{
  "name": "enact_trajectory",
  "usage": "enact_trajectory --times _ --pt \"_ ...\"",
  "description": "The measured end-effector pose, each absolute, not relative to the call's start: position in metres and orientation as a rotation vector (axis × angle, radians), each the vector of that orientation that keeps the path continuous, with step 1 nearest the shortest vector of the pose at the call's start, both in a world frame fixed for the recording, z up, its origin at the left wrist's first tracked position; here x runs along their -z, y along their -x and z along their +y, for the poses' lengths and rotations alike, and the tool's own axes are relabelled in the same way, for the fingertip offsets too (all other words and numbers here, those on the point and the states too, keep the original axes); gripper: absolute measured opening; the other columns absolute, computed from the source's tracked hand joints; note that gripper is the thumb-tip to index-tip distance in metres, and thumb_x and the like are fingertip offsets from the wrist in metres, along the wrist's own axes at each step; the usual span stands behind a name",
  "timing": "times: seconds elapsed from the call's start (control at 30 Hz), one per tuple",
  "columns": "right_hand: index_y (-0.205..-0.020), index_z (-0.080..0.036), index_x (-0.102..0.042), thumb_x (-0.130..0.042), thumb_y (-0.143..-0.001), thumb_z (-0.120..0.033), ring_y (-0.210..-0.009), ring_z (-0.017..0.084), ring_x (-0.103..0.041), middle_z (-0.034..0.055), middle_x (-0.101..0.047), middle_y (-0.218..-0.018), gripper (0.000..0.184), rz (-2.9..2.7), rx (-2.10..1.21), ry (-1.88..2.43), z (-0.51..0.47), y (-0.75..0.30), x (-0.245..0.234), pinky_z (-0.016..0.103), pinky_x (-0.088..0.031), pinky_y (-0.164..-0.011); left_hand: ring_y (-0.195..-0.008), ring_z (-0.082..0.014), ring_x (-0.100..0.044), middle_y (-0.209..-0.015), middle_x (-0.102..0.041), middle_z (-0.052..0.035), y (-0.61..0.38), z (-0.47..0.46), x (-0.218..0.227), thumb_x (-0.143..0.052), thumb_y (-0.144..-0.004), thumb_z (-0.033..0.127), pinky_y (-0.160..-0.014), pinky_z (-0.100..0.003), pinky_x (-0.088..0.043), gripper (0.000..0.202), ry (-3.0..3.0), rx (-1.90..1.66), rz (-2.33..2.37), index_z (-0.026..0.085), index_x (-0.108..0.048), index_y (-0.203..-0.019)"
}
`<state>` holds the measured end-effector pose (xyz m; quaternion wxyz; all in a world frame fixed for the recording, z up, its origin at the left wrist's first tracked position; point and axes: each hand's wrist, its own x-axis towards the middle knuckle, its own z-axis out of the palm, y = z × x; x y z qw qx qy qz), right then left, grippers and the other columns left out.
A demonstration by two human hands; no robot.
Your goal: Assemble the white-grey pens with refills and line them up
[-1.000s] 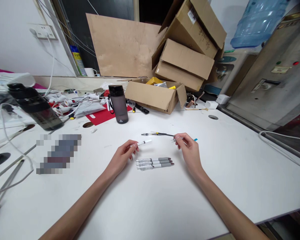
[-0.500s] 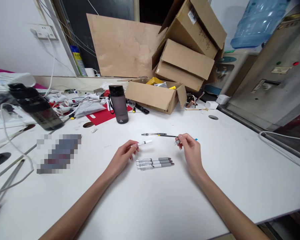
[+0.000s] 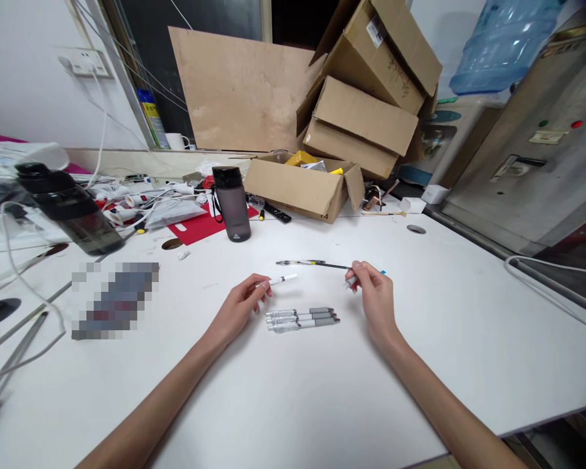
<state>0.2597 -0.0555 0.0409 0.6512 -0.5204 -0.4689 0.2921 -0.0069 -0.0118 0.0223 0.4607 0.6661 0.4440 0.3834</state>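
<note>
The left hand (image 3: pixel 241 303) pinched a barrel (image 3: pixel 284 279), its end jutting past the fingertips toward the right edge of the worktop (image 3: pixel 293 404). The right hand (image 3: pixel 375 296) pinched a refill (image 3: pixel 334 265), which jutted away from that edge; a grip (image 3: pixel 350 282) sat below, against the curled fingers.

Three pens (image 3: pixel 305 318): side by side on our table (image 3: pixel 283 397), the clock's centre for us.
Lone pen (image 3: pixel 288 262): twelve o'clock, behind them.
Our left hand (image 3: pixel 244 301): ten o'clock, pen barrel (image 3: pixel 285 279) in it.
Our right hand (image 3: pixel 374 296): two o'clock, rod (image 3: pixel 336 265) in it.
Bottle (image 3: pixel 233 212): eleven o'clock.
Carton (image 3: pixel 293 187): twelve o'clock, beyond the lone pen.
</note>
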Motion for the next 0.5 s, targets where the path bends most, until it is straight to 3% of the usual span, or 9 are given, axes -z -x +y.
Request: enact_trajectory --times 0.5 --pt "-0.053 -0.021 -0.056 -0.058 -0.094 -0.054 -0.061 0.017 -0.048 0.0023 -0.057 -0.062 0.053 -1.042 -0.616 1.21 -0.0557 -0.2603 -0.0404 0.032 -0.042 -0.065 -0.068 -0.0149 -0.05 -0.088 -0.063 -0.0024 0.0009 -0.0203 -0.032 -0.053 -0.098 0.047 -0.065 -0.026 -0.044 0.03 -1.626 -0.931 0.982 0.022 -0.068 -0.106"
